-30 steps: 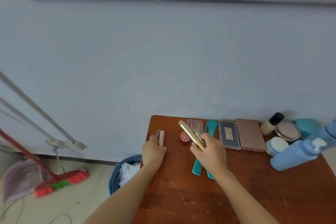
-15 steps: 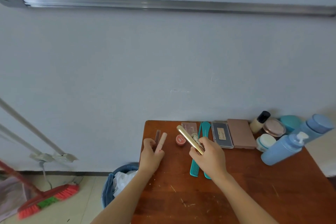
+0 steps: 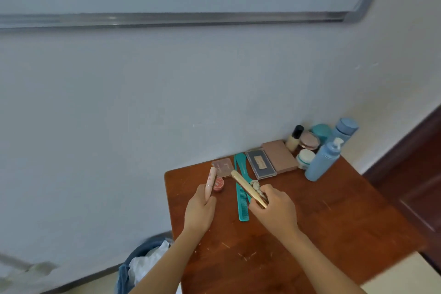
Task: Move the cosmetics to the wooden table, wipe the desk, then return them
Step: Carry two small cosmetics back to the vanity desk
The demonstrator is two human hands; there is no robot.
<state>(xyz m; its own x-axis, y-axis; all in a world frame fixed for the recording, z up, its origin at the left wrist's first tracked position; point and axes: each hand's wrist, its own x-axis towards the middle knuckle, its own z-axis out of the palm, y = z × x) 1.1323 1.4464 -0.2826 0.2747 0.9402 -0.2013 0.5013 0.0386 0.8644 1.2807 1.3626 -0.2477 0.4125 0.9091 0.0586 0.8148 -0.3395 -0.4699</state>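
Gripping a pink tube (image 3: 210,182), the left hand (image 3: 200,210) hovers over the surface (image 3: 322,234); the right hand (image 3: 274,210) clasps a gold case (image 3: 247,187) beside it.

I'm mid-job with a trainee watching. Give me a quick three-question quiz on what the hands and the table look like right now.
1. True or false: the left hand holds a pink tube.
2. Multiple choice: what does the right hand hold? A) a blue pump bottle B) a gold stick C) a teal comb
3. Fill in: the small red pot sits on the wooden table between the pink tube and the ____.

Key:
1. True.
2. B. The pump bottle stands at the back right and the teal comb lies flat on the table.
3. Teal comb.
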